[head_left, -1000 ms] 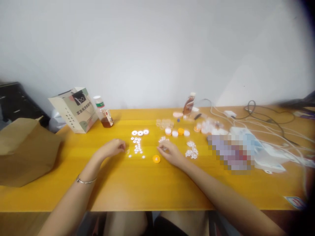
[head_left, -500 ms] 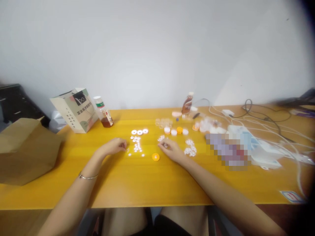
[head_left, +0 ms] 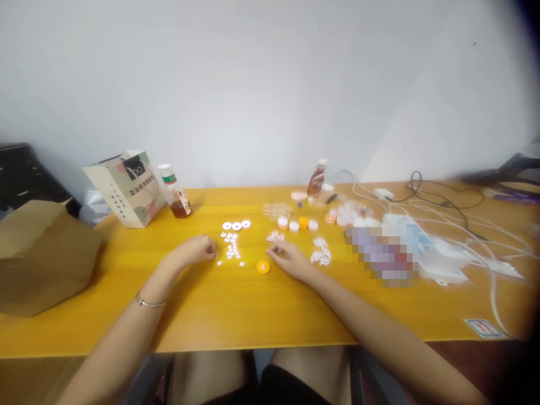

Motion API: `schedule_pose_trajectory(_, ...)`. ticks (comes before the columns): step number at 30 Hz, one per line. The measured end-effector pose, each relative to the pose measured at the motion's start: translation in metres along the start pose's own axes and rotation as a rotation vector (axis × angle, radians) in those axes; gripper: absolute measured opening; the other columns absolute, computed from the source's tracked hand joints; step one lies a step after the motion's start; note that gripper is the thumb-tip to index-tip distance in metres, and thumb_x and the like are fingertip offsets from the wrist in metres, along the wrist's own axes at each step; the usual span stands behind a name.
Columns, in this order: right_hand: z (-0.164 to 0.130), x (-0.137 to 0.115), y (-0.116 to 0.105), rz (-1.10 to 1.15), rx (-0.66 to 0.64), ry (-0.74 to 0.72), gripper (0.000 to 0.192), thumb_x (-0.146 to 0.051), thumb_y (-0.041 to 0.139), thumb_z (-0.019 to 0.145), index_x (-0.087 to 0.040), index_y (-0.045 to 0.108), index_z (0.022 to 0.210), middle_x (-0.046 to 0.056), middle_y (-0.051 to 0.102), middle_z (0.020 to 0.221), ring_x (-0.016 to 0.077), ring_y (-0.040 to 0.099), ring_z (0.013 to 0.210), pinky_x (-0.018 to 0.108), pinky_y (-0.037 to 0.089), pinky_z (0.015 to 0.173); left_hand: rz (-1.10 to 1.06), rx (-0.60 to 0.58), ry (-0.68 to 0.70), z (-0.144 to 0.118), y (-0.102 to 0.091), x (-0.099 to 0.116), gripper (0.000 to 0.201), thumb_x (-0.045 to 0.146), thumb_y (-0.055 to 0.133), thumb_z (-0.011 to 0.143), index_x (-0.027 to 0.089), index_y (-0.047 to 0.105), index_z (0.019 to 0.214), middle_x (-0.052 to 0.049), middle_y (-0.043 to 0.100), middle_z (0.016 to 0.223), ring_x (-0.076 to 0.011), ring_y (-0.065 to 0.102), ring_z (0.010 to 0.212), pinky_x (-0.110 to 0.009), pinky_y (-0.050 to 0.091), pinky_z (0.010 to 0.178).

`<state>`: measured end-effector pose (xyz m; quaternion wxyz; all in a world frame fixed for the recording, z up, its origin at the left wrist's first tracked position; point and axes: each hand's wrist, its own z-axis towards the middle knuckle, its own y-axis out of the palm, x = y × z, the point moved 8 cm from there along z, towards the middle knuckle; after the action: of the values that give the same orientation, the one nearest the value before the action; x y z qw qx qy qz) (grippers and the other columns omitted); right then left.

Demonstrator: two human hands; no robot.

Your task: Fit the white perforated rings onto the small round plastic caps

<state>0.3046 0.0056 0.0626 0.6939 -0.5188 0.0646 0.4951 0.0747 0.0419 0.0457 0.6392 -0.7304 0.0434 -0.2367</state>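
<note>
My left hand [head_left: 197, 250] rests low over the table, left of the small white discs [head_left: 232, 249]. Its fingers are curled together, and what they hold, if anything, is hidden. To the right, my right hand [head_left: 291, 260] hovers just beside an orange round cap [head_left: 263, 266] with a small pale piece at its centre. Its thumb and forefinger are slightly apart, nothing visible between them. White cut-out pieces [head_left: 275, 236] lie just beyond those fingertips, and more flat white cut-outs [head_left: 321, 253] are right of the hand. Three white rings [head_left: 237, 226] lie in a row behind the discs.
White round parts [head_left: 294, 226], an orange one [head_left: 304, 223] and clear cups [head_left: 276, 211] stand farther back. Drink bottles [head_left: 180, 209] [head_left: 317, 179], a paper bag [head_left: 135, 194] and a brown bag [head_left: 46, 256] are around. Cables [head_left: 447, 208] and plastic packaging [head_left: 441, 256] cover the right side.
The view has shifted slightly. My left fingers have curled in tighter, and my right hand has drawn back a little from the white cut-outs. The orange cap stays put on the table.
</note>
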Motion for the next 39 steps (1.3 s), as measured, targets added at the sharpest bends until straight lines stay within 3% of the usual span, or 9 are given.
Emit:
schedule_pose_trajectory(5, -0.005, -0.005, 0.003, 0.015, -0.040, -0.022, 0.015, -0.027, 0.046, 0.082, -0.018, 0.054, 0.072, 0.001, 0.059, 0.071, 0.0134, 0.054, 0.068, 0.026, 0.043, 0.064, 0.277, 0.045, 0.003, -0.003, 0.002, 0.014, 0.015, 0.018, 0.046, 0.064, 0.016, 0.056, 0.053, -0.004, 0.057, 0.054, -0.0119, 0.045, 0.048, -0.024, 0.027, 0.050)
schedule_pose_trajectory(10, -0.013, -0.011, 0.005, 0.007, -0.040, -0.078, 0.010, -0.026, 0.047, 0.082, -0.019, 0.054, 0.083, 0.003, 0.058, 0.080, 0.0150, 0.054, 0.076, 0.029, 0.044, 0.069, 0.324, 0.062, 0.007, -0.003, 0.003, 0.018, 0.015, 0.018, 0.045, 0.067, 0.016, 0.056, 0.057, -0.006, 0.058, 0.059, -0.0142, 0.048, 0.051, -0.025, 0.029, 0.053)
schedule_pose_trajectory(14, -0.019, -0.014, 0.011, 0.022, -0.044, -0.114, 0.033, -0.031, 0.060, 0.072, -0.020, 0.048, 0.101, 0.006, 0.056, 0.094, 0.0171, 0.053, 0.084, 0.030, 0.044, 0.072, 0.257, 0.069, 0.029, -0.005, 0.000, 0.024, 0.009, 0.016, 0.049, 0.065, 0.016, 0.057, 0.065, -0.005, 0.060, 0.066, -0.0138, 0.051, 0.057, -0.024, 0.031, 0.054)
schedule_pose_trajectory(16, -0.020, -0.013, 0.016, 0.037, -0.063, -0.100, 0.040, -0.033, 0.064, 0.068, -0.020, 0.047, 0.103, 0.007, 0.055, 0.097, 0.0178, 0.053, 0.086, 0.031, 0.044, 0.072, 0.216, 0.084, 0.084, -0.008, -0.001, 0.037, 0.008, 0.015, 0.050, 0.065, 0.016, 0.057, 0.069, -0.003, 0.060, 0.068, -0.0128, 0.050, 0.057, -0.023, 0.031, 0.053)
schedule_pose_trajectory(20, -0.021, -0.006, 0.024, 0.060, -0.100, -0.038, 0.031, -0.028, 0.062, 0.070, -0.020, 0.049, 0.097, 0.005, 0.058, 0.091, 0.0166, 0.055, 0.082, 0.030, 0.045, 0.070, 0.203, 0.182, 0.264, -0.009, 0.002, 0.080, 0.007, 0.015, 0.049, 0.070, 0.017, 0.055, 0.074, -0.002, 0.058, 0.072, -0.0128, 0.051, 0.064, -0.023, 0.035, 0.059)
schedule_pose_trajectory(23, -0.020, -0.003, 0.026, 0.094, -0.102, -0.005, 0.027, -0.025, 0.061, 0.071, -0.019, 0.049, 0.095, 0.004, 0.059, 0.087, 0.0152, 0.056, 0.078, 0.029, 0.045, 0.068, 0.252, 0.307, 0.374, -0.006, 0.015, 0.113, 0.008, 0.020, 0.047, 0.077, 0.016, 0.054, 0.077, -0.004, 0.056, 0.076, -0.0149, 0.051, 0.072, -0.026, 0.037, 0.068)
schedule_pose_trajectory(26, -0.020, -0.003, 0.028, 0.147, -0.114, -0.014, 0.028, -0.023, 0.061, 0.071, -0.019, 0.047, 0.095, 0.003, 0.059, 0.090, 0.0146, 0.055, 0.080, 0.030, 0.045, 0.071, 0.258, 0.362, 0.415, 0.000, 0.034, 0.132, 0.010, 0.021, 0.045, 0.080, 0.017, 0.054, 0.082, -0.004, 0.057, 0.077, -0.0163, 0.052, 0.075, -0.029, 0.037, 0.071)
schedule_pose_trajectory(30, -0.019, 0.000, 0.030, 0.188, -0.113, -0.006, 0.031, -0.023, 0.062, 0.070, -0.019, 0.044, 0.096, 0.004, 0.059, 0.091, 0.0145, 0.055, 0.081, 0.030, 0.046, 0.071, 0.155, 0.366, 0.439, 0.001, 0.046, 0.135, 0.008, 0.020, 0.047, 0.080, 0.017, 0.053, 0.082, -0.003, 0.057, 0.078, -0.0153, 0.053, 0.074, -0.026, 0.039, 0.068)
schedule_pose_trajectory(39, -0.019, 0.004, 0.030, 0.201, -0.128, 0.020, 0.026, -0.027, 0.061, 0.072, -0.019, 0.046, 0.092, 0.004, 0.059, 0.090, 0.0145, 0.056, 0.082, 0.030, 0.046, 0.073, 0.119, 0.391, 0.540, -0.009, 0.041, 0.136, 0.013, 0.023, 0.042, 0.084, 0.018, 0.054, 0.085, -0.002, 0.059, 0.079, -0.0138, 0.055, 0.075, -0.026, 0.039, 0.072)
